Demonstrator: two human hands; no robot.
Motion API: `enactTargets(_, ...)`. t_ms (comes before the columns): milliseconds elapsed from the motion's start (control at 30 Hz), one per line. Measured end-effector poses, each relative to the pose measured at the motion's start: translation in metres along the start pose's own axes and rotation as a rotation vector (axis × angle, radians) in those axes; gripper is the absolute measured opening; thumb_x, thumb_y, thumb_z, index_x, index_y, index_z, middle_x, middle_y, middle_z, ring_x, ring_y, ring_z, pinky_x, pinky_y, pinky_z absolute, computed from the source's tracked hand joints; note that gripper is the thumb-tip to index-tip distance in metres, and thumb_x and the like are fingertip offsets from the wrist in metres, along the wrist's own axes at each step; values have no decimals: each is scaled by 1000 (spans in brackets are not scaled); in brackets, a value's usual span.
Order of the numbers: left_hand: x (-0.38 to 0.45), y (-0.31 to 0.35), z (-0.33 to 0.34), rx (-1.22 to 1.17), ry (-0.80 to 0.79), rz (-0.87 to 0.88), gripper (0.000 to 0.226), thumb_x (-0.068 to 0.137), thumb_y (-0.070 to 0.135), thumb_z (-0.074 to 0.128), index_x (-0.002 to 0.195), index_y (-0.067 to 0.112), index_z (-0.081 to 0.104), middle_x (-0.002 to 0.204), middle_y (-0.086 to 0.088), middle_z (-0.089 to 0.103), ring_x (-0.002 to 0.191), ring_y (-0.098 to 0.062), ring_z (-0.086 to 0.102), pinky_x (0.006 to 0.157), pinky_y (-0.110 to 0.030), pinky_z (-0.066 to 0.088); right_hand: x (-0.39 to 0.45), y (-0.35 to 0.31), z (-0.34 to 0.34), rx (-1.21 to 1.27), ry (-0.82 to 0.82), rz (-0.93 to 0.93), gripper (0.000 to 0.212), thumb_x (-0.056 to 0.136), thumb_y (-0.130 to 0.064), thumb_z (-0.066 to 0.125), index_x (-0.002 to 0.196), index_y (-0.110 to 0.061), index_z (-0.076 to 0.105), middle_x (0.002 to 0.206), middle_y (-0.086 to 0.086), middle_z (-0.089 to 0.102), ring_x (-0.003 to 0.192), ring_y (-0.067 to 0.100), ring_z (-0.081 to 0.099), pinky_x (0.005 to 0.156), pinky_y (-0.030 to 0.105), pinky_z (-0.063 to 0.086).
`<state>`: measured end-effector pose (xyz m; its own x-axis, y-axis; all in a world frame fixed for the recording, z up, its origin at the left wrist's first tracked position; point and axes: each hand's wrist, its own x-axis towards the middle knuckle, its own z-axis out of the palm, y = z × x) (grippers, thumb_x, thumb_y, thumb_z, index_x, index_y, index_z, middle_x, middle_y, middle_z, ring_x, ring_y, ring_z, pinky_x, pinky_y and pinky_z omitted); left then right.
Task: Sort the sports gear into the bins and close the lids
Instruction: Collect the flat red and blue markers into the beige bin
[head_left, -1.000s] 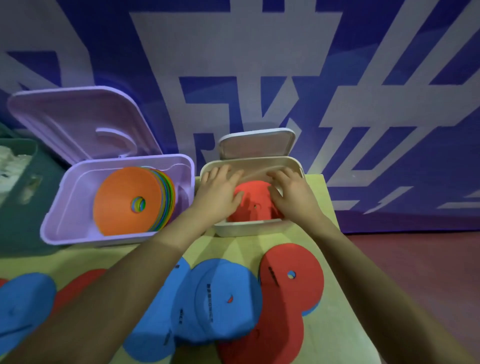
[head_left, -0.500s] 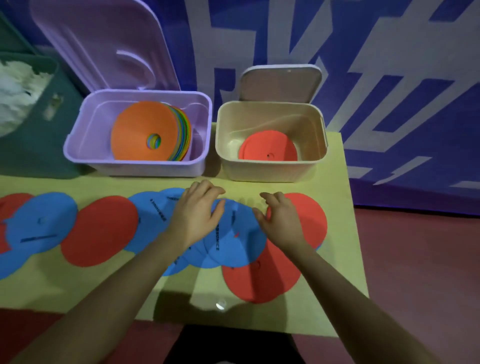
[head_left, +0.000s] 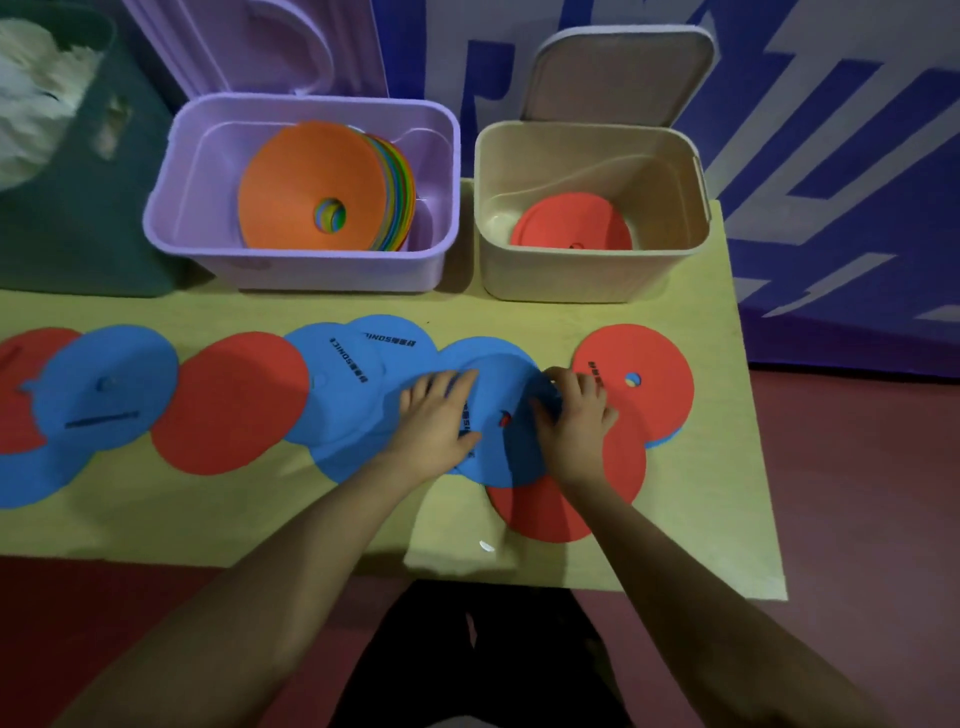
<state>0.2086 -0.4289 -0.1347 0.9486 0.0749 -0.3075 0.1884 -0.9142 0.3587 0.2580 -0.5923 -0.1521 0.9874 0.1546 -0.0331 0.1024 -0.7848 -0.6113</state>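
Your left hand (head_left: 436, 415) lies flat, fingers straight, on the flat round blue rubber disc (head_left: 501, 415) at centre frame, while your right hand (head_left: 576, 415) curls at its right edge; whether it pinches, I cannot tell. You're picking up the next marker, and it should probably go in the open beige plastic bin (head_left: 592, 280) at upper right.

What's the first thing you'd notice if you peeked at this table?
A trail of blue and red flat discs runs across the yellow table, with both hands on a blue disc near the right. Behind stand two open bins: purple with an orange-topped stack, beige with one red disc.
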Motion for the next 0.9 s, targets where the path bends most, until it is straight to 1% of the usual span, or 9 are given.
enactTargets(67, 0, 0, -3, -27, 28, 36, 77, 87, 40, 60, 147, 21, 16, 143, -5, 28, 131, -24, 23, 105, -34, 16, -10, 6, -5, 23, 49, -62, 29, 84, -9, 58, 112, -19, 60, 103, 2, 58, 97, 24, 54, 72, 27, 14)
enactTargets(200, -2, 6, 2, -81, -29, 93, 79, 88, 43, 57, 148, 22, 12, 143, -5, 29, 131, -26, 26, 107, -38, 18, -37, 28, -17, 7, 116, -41, 30, 82, -15, 55, 111, -18, 63, 98, 1, 63, 85, 24, 59, 70, 27, 15)
enactTargets(333, -11, 22, 16, -99, -76, 183, 82, 84, 42, 63, 148, 17, 16, 138, -7, 34, 128, -28, 31, 103, -39, 26, -63, 48, -25, 13, 98, 52, 30, 78, -16, 54, 107, -18, 63, 96, -2, 64, 80, 24, 60, 68, 29, 17)
enactTargets(467, -17, 34, 24, -10, -101, 217, 92, 77, 52, 67, 147, 17, 17, 135, -8, 30, 122, -30, 30, 103, -39, 30, -70, 60, -33, -44, 72, 159, 35, 77, -22, 49, 108, -12, 61, 94, 6, 62, 86, 33, 56, 71, 32, 22)
enactTargets(533, -17, 37, 26, 45, -135, 227, 102, 73, 57, 68, 147, 16, 12, 140, -8, 24, 125, -29, 26, 105, -39, 28, -70, 66, -35, -110, 62, 185, 42, 76, -27, 50, 114, -11, 59, 100, 14, 56, 91, 38, 51, 74, 36, 26)
enactTargets(600, -23, 40, 30, 117, -183, 212, 117, 65, 63, 71, 148, 18, 3, 147, -11, 12, 132, -31, 17, 110, -42, 23, -69, 72, -37, -157, 34, 222, 58, 76, -40, 51, 127, -11, 52, 117, 19, 48, 102, 40, 45, 83, 43, 31)
enactTargets(733, -38, 52, 43, 240, -275, 167, 135, 58, 69, 72, 147, 20, -19, 150, -21, -26, 139, -39, -13, 113, -48, 5, -65, 77, -36, -177, -36, 250, 94, 72, -68, 31, 143, -5, 32, 136, 22, 35, 120, 41, 34, 99, 50, 25)
enactTargets(800, -42, 57, 49, 248, -250, 135, 136, 58, 71, 70, 146, 20, -20, 147, -24, -30, 139, -41, -18, 113, -50, 0, -66, 79, -37, -158, -39, 239, 99, 70, -73, 30, 144, -6, 30, 137, 21, 35, 121, 39, 33, 100, 48, 23)
enactTargets(900, -43, 64, 56, 201, -199, 92, 132, 59, 73, 67, 147, 21, -16, 149, -24, -26, 139, -40, -20, 113, -49, -1, -71, 79, -38, -69, -41, 266, 93, 72, -69, 46, 143, -11, 31, 133, 17, 36, 119, 36, 33, 99, 45, 22)
